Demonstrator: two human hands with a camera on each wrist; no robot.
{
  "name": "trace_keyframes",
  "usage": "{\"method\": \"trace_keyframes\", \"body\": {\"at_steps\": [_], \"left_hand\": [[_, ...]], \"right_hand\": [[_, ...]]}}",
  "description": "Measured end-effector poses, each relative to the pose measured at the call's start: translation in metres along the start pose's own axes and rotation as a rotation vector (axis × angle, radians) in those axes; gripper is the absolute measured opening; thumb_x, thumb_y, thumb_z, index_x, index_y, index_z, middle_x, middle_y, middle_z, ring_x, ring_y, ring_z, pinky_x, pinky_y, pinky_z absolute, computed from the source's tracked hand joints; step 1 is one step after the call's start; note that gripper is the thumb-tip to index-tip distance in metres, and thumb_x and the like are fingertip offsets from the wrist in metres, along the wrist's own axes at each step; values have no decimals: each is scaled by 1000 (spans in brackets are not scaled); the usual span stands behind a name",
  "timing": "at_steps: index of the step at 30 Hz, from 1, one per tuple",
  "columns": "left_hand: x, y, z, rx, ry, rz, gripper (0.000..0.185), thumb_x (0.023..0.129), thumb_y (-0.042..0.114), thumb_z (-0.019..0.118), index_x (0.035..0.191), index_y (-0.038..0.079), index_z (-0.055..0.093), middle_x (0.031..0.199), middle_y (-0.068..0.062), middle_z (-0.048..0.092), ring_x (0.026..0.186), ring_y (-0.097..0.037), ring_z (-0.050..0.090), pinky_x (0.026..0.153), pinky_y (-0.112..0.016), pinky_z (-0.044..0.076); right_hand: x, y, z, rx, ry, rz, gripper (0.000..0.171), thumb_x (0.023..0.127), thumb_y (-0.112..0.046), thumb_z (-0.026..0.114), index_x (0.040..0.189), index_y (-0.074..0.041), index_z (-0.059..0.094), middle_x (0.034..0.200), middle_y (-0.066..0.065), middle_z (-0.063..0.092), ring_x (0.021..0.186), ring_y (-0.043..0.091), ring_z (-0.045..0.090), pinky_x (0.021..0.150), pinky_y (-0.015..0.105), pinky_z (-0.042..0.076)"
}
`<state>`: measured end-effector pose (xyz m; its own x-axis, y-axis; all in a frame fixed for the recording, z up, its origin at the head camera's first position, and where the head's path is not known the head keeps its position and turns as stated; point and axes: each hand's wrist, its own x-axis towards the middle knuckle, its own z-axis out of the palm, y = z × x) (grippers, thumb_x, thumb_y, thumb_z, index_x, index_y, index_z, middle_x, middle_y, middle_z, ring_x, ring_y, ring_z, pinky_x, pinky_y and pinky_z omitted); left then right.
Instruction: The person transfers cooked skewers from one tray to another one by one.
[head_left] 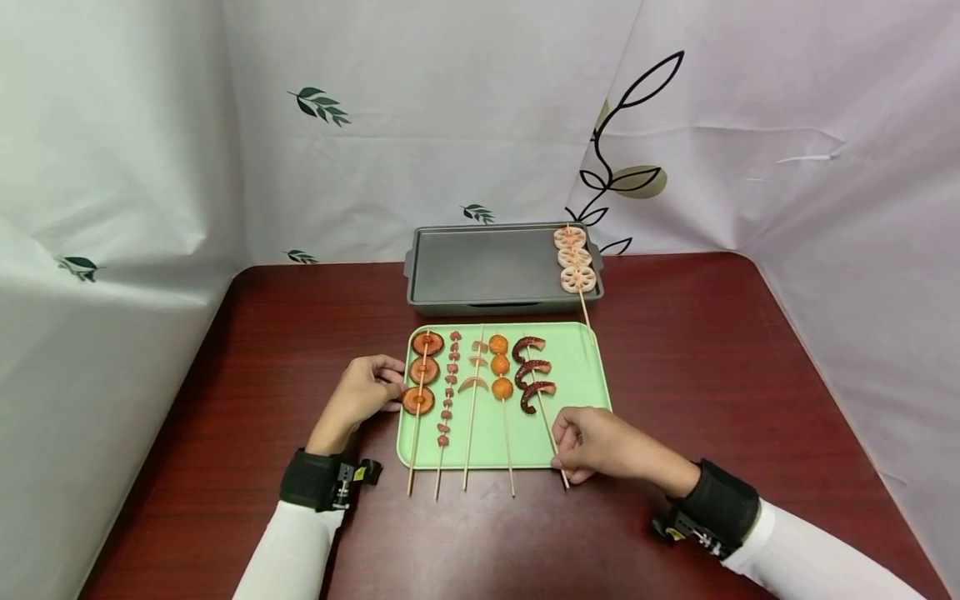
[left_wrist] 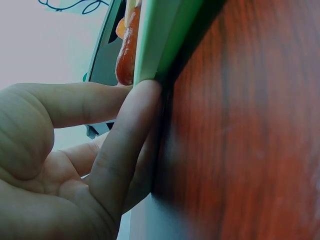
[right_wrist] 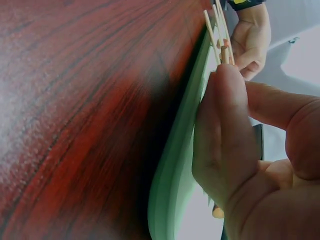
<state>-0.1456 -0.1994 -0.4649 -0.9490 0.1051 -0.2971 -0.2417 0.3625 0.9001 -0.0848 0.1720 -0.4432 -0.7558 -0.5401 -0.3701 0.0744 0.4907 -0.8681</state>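
Observation:
A light green tray holds several skewers side by side. At its left edge my left hand pinches the rim between thumb and fingers, close beside the skewer of round brown mushroom slices. My right hand pinches the lower stick end of the dark red octopus-tentacle skewer at the tray's front right. In the right wrist view the tip of that stick pokes out past the fingertips. Between the hands lie skewers of small red pieces, pale crescent slices and orange balls.
Behind the tray stands a dark grey rectangular grill pan. A lotus-root skewer lies along its right side, the stick reaching over the tray's back right corner. The dark red wooden table meets pale cloth walls.

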Motion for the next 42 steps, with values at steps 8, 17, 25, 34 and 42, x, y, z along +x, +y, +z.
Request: {"method": "trace_keyframes", "body": {"at_steps": [8,17,25,34,42], "left_hand": [[-2,2,0,2,0,-4,31,93,-7,63,123,-11,62,96,-17,62,71,-15,66,62,-31,65],[-2,2,0,8,4,7,31,93,-7,63,124,-12,62,97,-18,63,72,-14,66,64,-32,66],[0,-1,0,0,1,-4,31,93,-8,61,124,-11,62,96,-17,61,72,-15,66,64,-31,65],[0,1,0,15,1,1,31,93,-8,62,124,-11,61,97,-18,63,73,-15,66,64,-31,65],[0,-1,1,17,-7,2,31,94,-8,62,125,-12,61,98,-18,62,73,-15,66,64,-30,65]], "right_hand": [[6,5,3,-297,84,-102,22,85,-16,82,90,-8,62,68,-10,62,61,0,53,61,19,46],[0,-10,-7,-416,227,-158,9,96,-19,73,93,-13,67,73,-11,60,64,-1,52,62,19,48],[3,-24,-33,-679,590,-557,22,91,-12,79,107,-5,66,90,-1,64,79,9,60,63,27,55],[8,-29,-68,-705,848,-780,58,108,-45,49,129,8,59,125,25,60,118,38,57,107,38,46],[16,-20,-89,-378,1075,-780,43,96,-6,66,136,6,59,132,28,57,116,33,59,101,18,47]]}}
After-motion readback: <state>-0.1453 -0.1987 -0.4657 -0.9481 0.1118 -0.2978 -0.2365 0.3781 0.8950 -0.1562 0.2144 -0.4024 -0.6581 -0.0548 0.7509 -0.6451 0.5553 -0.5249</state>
